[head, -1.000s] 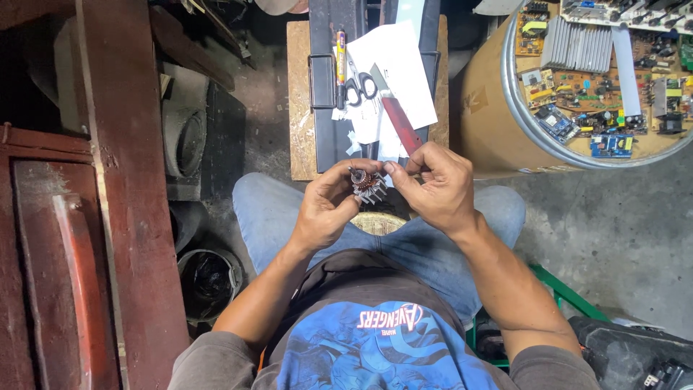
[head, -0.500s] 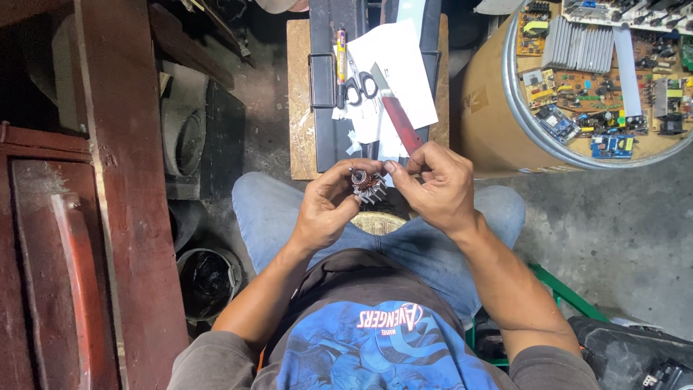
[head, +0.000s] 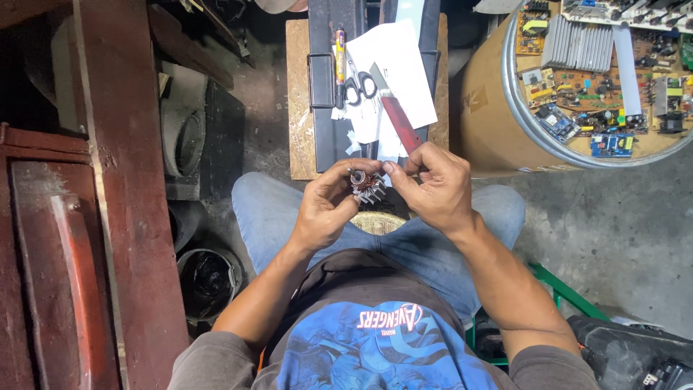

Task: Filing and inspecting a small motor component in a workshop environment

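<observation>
- A tall dark red wooden cabinet (head: 79, 217) fills the left side, upright beside the person's left arm.
- A round cardboard drum (head: 498, 115) stands at upper right, well apart from the hands, its top heaped with circuit boards (head: 599, 79).
- A small wooden surface (head: 299, 101) sits ahead of the knees and carries a dark case (head: 328, 108) with white paper (head: 401, 68) spread across it.
- On the case lie scissors (head: 359, 85), a yellow pen (head: 339, 61) just beside them, and a red-handled knife (head: 399, 121) slanting toward the right hand.
- The left hand (head: 325, 209) is curled, its fingertips gripping a small motor armature (head: 367, 185).
- The right hand (head: 433, 189) is closed, its thumb and fingers pinching the armature's other side.
- The armature, copper-wound with metal fins, is held above the lap, between both hands, just short of the surface's near edge.
</observation>
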